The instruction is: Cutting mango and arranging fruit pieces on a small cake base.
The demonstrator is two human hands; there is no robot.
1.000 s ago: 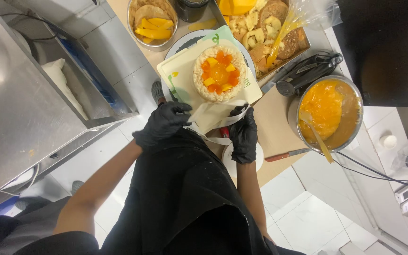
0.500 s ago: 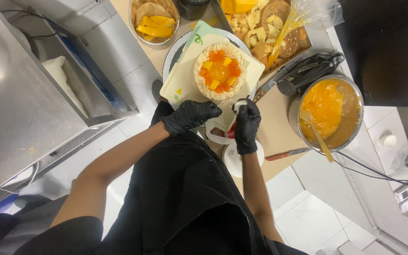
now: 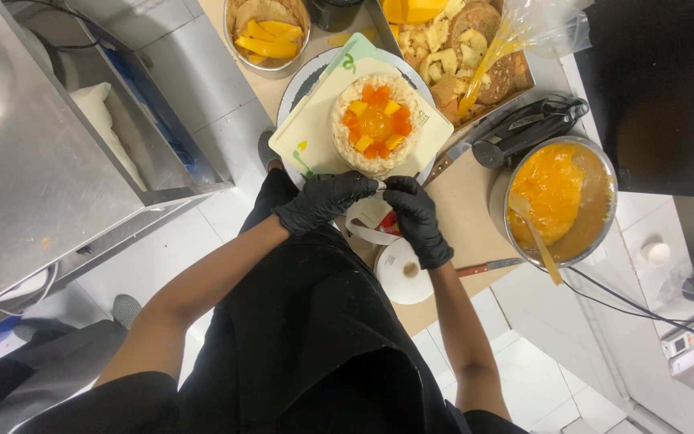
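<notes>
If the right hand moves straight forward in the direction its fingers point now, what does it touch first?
Most likely the round cake topped with orange fruit pieces. The gloved right hand points up the picture, fingertips close to the cake's near edge; the height difference is unclear from above.

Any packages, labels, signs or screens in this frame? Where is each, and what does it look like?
Clear plastic bag: top right, crumpled over the pastry tray, smeared orange.
White round lid: counter edge, under the right hand.
Small device with a label: far right, grey, too small to make out.
No signs or screens.
</notes>
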